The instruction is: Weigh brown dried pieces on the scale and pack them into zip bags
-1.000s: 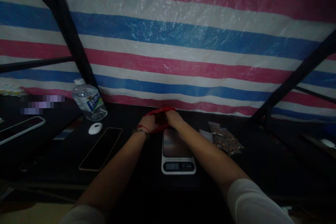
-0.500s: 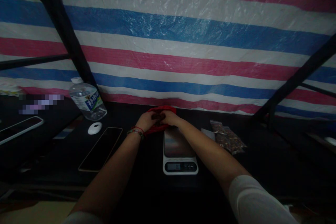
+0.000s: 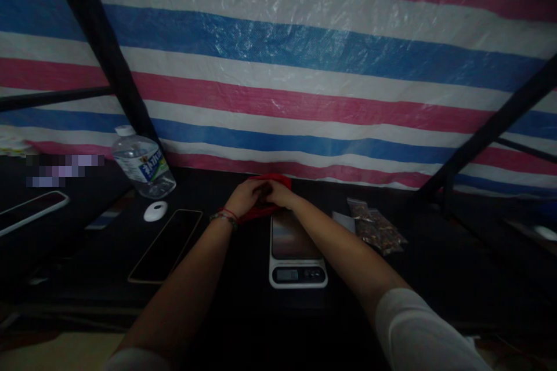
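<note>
At the far side of the dark table, a red bag (image 3: 282, 179) lies open behind the scale, its inside mostly covered by my hands. My left hand (image 3: 244, 197), with a red cord and a beaded bracelet at the wrist, curls its fingers inward over the bag. From the other side my right hand (image 3: 281, 193) meets it, fingers bent. Between the fingertips shows a dark brown clump (image 3: 262, 190), too dim to name. Just nearer to me stands a white kitchen scale (image 3: 298, 275), its metal plate partly under my right forearm.
Several small clear bags of brown dried bits (image 3: 378, 229) lie right of the scale, beside a pale packet (image 3: 343, 221). On the left are a phone (image 3: 167, 246), a white mouse (image 3: 155, 211) and a plastic bottle (image 3: 143, 165). A striped tarp (image 3: 304, 93) hangs behind between dark posts.
My hands have drawn slightly closer, and less of the dark brown clump shows between them. The bag and scale stay in place; the view has shifted a little.
</note>
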The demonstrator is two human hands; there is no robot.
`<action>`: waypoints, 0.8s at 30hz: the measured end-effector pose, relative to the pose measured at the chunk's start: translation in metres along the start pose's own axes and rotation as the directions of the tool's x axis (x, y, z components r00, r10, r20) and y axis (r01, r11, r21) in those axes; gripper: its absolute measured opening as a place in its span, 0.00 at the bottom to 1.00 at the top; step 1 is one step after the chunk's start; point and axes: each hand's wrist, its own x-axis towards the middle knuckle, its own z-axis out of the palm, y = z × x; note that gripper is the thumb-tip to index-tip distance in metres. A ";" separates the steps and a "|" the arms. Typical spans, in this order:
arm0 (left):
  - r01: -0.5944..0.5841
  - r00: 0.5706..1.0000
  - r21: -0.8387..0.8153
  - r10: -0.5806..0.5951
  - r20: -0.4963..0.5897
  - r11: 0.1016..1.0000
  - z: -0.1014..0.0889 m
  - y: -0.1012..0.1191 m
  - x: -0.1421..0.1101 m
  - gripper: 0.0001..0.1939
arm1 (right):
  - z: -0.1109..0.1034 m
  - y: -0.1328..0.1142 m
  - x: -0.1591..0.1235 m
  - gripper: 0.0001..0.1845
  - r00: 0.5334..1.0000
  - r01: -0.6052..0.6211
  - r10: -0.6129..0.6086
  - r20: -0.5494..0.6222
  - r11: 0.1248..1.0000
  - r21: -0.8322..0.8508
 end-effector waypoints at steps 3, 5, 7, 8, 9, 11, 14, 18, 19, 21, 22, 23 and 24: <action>-0.014 1.000 -0.009 0.014 0.007 1.000 0.004 0.001 0.000 0.23 | -0.001 -0.004 -0.003 0.24 1.000 -0.027 0.027 0.008 1.000 -0.007; -0.031 0.999 -0.024 0.031 -0.013 0.999 0.006 0.002 0.001 0.25 | -0.002 -0.004 -0.004 0.19 0.999 -0.006 0.006 0.046 1.000 -0.003; -0.040 0.998 -0.043 0.039 -0.045 0.998 0.008 0.002 0.001 0.26 | -0.004 -0.002 -0.003 0.17 0.997 0.030 -0.029 0.068 1.000 -0.007; -0.039 0.998 -0.050 0.036 -0.059 0.998 0.008 0.002 0.001 0.25 | -0.004 -0.001 -0.002 0.17 0.997 0.041 -0.040 0.067 0.999 -0.013; -0.036 0.997 -0.053 0.033 -0.070 0.998 0.009 0.002 0.001 0.24 | -0.004 0.001 -0.001 0.18 0.998 0.043 -0.041 0.053 0.999 -0.023; -0.038 0.996 -0.051 0.034 -0.083 0.998 0.009 0.002 0.000 0.23 | -0.004 0.004 0.000 0.20 0.999 0.032 -0.032 0.004 0.999 -0.043; -0.058 0.993 -0.036 0.054 -0.107 0.998 0.010 0.003 -0.002 0.23 | -0.004 0.005 0.001 0.18 0.998 0.017 -0.021 -0.058 0.997 -0.077; 0.016 0.988 0.063 -0.006 -0.154 0.998 0.007 -0.002 -0.004 0.23 | -0.010 0.002 0.000 0.17 0.997 -0.020 0.012 -0.082 0.996 -0.089; 0.058 0.987 0.110 -0.040 -0.154 0.992 0.006 -0.004 -0.004 0.22 | -0.012 0.001 -0.001 0.17 0.997 -0.023 0.015 -0.082 0.995 -0.096; 0.136 0.987 0.218 -0.114 -0.110 0.966 0.003 -0.007 -0.004 0.20 | -0.016 -0.001 -0.002 0.17 0.996 -0.025 0.016 -0.084 0.993 -0.115; 0.161 0.987 0.270 -0.149 -0.062 0.949 0.001 -0.007 -0.005 0.18 | -0.018 -0.002 -0.003 0.16 0.996 -0.026 0.015 -0.082 0.992 -0.125; 0.176 0.983 0.315 -0.183 -0.007 0.933 0.000 -0.006 -0.005 0.17 | -0.019 -0.003 -0.004 0.16 0.997 -0.025 0.015 -0.078 0.991 -0.132; 0.184 0.976 0.351 -0.213 0.047 0.918 -0.002 -0.004 -0.006 0.16 | -0.020 -0.005 -0.005 0.17 0.997 -0.023 0.013 -0.072 0.991 -0.135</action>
